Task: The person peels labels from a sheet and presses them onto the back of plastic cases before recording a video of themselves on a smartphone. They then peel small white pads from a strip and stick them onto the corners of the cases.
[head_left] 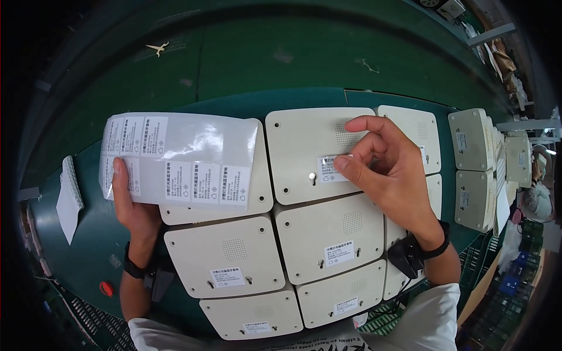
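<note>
My left hand [136,206] grips a glossy backing sheet of white printed labels [205,140] by its left end, thumb on top; the sheet bends slightly and covers much of a cream panel [264,175]. Several bare gaps show on the sheet. To the right, my right hand [393,169] is over another cream panel [301,131]. Its thumb and a curled finger close on the right end of a small white label [329,169], which lies at or just above the panel's lower edge beside a keyhole slot. Whether the label is stuck down I cannot tell.
Several labelled cream panels [249,243] lie in close rows on the green table [44,205]. Stacks of similar panels [471,143] stand at the right. At the left are a white strip [69,205] and a red ring-shaped piece [106,288].
</note>
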A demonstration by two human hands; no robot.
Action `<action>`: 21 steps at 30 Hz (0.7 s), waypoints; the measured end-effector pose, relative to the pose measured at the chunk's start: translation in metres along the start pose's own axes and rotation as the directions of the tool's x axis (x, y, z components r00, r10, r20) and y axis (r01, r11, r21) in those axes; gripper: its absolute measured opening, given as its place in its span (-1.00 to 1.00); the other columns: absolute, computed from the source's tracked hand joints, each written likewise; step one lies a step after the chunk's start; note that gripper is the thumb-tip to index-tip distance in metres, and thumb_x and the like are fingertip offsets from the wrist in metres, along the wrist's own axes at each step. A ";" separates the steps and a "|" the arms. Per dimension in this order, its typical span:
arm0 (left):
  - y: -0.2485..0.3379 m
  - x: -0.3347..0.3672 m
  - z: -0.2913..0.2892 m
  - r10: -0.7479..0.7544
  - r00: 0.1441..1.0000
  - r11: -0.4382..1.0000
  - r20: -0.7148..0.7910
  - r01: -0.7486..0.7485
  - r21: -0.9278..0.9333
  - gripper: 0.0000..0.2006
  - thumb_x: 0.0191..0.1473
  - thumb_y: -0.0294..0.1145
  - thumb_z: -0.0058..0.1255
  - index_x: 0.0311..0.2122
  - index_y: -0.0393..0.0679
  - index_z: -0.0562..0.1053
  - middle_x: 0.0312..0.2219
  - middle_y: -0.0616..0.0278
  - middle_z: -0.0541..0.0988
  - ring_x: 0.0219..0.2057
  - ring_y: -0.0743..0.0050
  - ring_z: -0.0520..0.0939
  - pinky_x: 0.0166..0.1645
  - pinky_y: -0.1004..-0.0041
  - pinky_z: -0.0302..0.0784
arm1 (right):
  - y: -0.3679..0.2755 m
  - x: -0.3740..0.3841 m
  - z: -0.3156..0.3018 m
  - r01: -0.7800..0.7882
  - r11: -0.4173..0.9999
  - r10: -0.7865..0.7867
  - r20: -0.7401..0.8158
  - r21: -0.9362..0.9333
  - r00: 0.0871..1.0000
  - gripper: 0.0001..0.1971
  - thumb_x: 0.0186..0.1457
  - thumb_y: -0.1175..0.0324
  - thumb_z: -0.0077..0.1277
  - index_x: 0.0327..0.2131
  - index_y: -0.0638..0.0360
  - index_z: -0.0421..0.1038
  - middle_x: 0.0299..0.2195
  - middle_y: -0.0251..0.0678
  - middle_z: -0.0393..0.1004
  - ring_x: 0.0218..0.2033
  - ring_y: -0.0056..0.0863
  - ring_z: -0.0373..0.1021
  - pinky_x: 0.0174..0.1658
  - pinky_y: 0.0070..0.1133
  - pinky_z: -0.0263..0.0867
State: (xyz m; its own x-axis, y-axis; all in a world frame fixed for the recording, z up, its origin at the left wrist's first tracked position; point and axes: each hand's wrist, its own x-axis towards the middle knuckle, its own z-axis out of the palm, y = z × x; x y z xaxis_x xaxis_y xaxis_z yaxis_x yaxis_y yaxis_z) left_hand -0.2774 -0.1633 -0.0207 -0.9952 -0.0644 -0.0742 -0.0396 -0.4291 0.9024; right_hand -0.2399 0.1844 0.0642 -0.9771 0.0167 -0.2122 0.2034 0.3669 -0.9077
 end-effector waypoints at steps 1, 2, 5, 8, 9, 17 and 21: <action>0.000 0.000 -0.001 -0.002 1.000 1.000 0.004 0.002 -0.001 -0.53 0.29 -0.09 -0.29 0.10 -0.27 0.30 -0.07 0.07 0.49 -0.07 0.44 0.55 0.00 0.48 0.45 | 0.000 0.000 0.000 -0.002 1.000 0.002 0.000 0.000 1.000 -0.62 0.02 0.49 0.20 -0.09 0.33 0.33 -0.52 -0.44 0.46 -0.50 -0.76 0.31 -0.39 -0.75 0.25; -0.001 0.001 -0.002 -0.004 1.000 1.000 0.004 0.004 -0.002 -0.53 0.29 -0.09 -0.29 0.10 -0.27 0.30 -0.07 0.07 0.49 -0.07 0.44 0.55 0.00 0.48 0.45 | 0.001 0.001 0.001 0.000 1.000 0.000 -0.001 -0.001 1.000 -0.62 0.02 0.49 0.20 -0.09 0.33 0.33 -0.52 -0.44 0.46 -0.50 -0.77 0.31 -0.39 -0.76 0.25; -0.003 0.002 -0.002 0.009 1.000 1.000 -0.010 -0.009 0.003 -0.53 0.29 -0.10 -0.30 0.11 -0.27 0.30 -0.06 0.06 0.48 -0.06 0.42 0.55 0.02 0.47 0.45 | 0.002 0.001 -0.001 0.005 1.000 -0.005 -0.001 -0.001 1.000 -0.62 0.02 0.49 0.20 -0.08 0.32 0.33 -0.52 -0.44 0.46 -0.50 -0.77 0.30 -0.40 -0.76 0.24; -0.001 0.001 0.000 0.008 1.000 1.000 -0.015 -0.008 -0.003 -0.53 0.29 -0.11 -0.30 0.11 -0.27 0.29 -0.05 0.06 0.48 -0.06 0.41 0.55 0.03 0.47 0.45 | 0.000 0.001 -0.003 -0.006 1.000 0.006 0.019 0.017 1.000 -0.60 0.03 0.51 0.20 -0.05 0.30 0.33 -0.51 -0.50 0.41 -0.50 -0.82 0.29 -0.38 -0.81 0.21; -0.002 0.001 0.000 0.007 1.000 1.000 -0.016 -0.007 -0.010 -0.53 0.30 -0.11 -0.30 0.11 -0.27 0.29 -0.04 0.05 0.48 -0.05 0.40 0.54 0.03 0.46 0.45 | 0.001 0.001 -0.004 -0.007 1.000 0.006 0.018 0.017 1.000 -0.60 0.03 0.51 0.20 -0.05 0.30 0.33 -0.51 -0.50 0.41 -0.50 -0.82 0.29 -0.38 -0.81 0.21; -0.004 0.001 -0.001 -0.017 1.000 1.000 -0.015 0.017 -0.020 -0.53 0.29 -0.10 -0.30 0.11 -0.28 0.29 -0.04 0.05 0.48 -0.05 0.40 0.55 0.04 0.47 0.45 | 0.004 0.001 -0.005 -0.008 0.999 0.008 0.018 0.042 1.000 -0.61 0.04 0.52 0.19 -0.05 0.31 0.33 -0.50 -0.49 0.43 -0.48 -0.82 0.32 -0.36 -0.81 0.22; -0.004 0.002 -0.003 -0.013 1.000 1.000 -0.007 0.013 -0.005 -0.53 0.29 -0.10 -0.29 0.11 -0.28 0.30 -0.06 0.05 0.49 -0.07 0.41 0.56 0.02 0.48 0.45 | 0.004 0.001 -0.004 -0.008 1.000 0.008 0.020 0.028 1.000 -0.61 0.04 0.52 0.19 -0.05 0.30 0.34 -0.50 -0.49 0.43 -0.48 -0.82 0.32 -0.37 -0.82 0.22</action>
State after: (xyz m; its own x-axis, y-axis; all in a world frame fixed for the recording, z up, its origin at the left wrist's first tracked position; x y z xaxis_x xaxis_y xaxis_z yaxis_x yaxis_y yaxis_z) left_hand -0.2789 -0.1643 -0.0261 -0.9939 -0.0652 -0.0887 -0.0518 -0.4344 0.8992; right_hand -0.2406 0.1894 0.0621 -0.9740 0.0010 -0.2265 0.2133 0.3408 -0.9156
